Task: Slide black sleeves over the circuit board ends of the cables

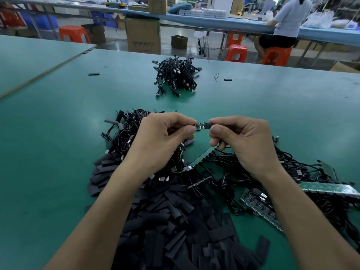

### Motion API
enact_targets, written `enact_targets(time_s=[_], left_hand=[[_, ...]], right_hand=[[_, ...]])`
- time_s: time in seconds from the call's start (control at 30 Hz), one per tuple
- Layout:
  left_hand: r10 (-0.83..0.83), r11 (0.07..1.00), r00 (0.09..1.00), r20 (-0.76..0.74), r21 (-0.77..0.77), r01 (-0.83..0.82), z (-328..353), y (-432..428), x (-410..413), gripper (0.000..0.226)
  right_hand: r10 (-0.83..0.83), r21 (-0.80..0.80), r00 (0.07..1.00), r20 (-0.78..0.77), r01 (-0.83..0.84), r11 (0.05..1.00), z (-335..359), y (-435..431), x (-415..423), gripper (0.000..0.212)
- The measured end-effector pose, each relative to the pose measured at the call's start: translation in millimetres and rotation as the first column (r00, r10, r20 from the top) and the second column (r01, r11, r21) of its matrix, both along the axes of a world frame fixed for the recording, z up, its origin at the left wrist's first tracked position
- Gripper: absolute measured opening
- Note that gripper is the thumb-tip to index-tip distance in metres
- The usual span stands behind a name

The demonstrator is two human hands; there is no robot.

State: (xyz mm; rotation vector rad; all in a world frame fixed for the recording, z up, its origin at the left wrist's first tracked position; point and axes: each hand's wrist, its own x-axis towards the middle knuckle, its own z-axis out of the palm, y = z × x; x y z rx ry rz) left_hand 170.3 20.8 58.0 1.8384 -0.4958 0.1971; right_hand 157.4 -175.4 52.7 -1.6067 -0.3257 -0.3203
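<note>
My left hand (163, 137) pinches the cable end of a small green circuit board (200, 126) between thumb and forefinger. My right hand (243, 139) pinches a black sleeve (208, 125) whose mouth sits over the board's right end. Both hands hover above the green table (58, 143). Flat black sleeves (175, 221) lie heaped below my forearms. Loose black cables with circuit board strips (263, 209) spread out under my right hand. A pile of cables (176, 76) lies farther back on the table.
Two stray sleeves (93, 74) (228, 79) lie on the far part of the table. Beyond its far edge stand orange stools (236, 52), cardboard boxes (143, 35) and another bench where a person (288, 20) sits.
</note>
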Motion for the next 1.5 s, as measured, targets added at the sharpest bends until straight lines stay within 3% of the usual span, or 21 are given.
enact_targets(time_s=[0.4,0.67,0.93,1.1,1.2,1.5], left_hand=[[-0.027,1.0,0.999,-0.029,0.01,0.027,1.2,1.7,-0.4,0.015],[-0.075,0.997,0.994,-0.081,-0.012,0.074,-0.8,-0.7,-1.8,0.014],[-0.115,0.993,0.985,-0.132,-0.04,0.111,-1.5,2.1,0.5,0.016],[-0.072,0.997,0.983,-0.167,-0.007,0.072,-5.6,3.2,2.4,0.014],[-0.003,0.998,0.991,-0.136,0.059,0.011,-7.4,5.5,5.0,0.012],[-0.036,0.998,0.993,-0.11,0.055,0.043,-3.1,4.7,1.4,0.011]], right_hand=[[0.039,0.015,0.999,0.002,-0.039,0.999,-2.4,-2.8,-3.2,0.012],[0.03,-0.264,0.996,0.085,-0.007,0.964,0.3,-2.7,-4.6,0.02],[0.075,-0.179,0.996,0.053,-0.064,0.982,-1.1,2.6,-6.1,0.017],[0.001,-0.131,0.999,0.04,0.004,0.991,-2.5,-1.6,-3.9,0.018],[-0.018,-0.106,0.999,0.043,0.022,0.994,-3.6,-2.1,-2.7,0.019],[0.0,-0.09,0.999,0.042,0.004,0.996,-3.5,-1.5,-4.0,0.02]])
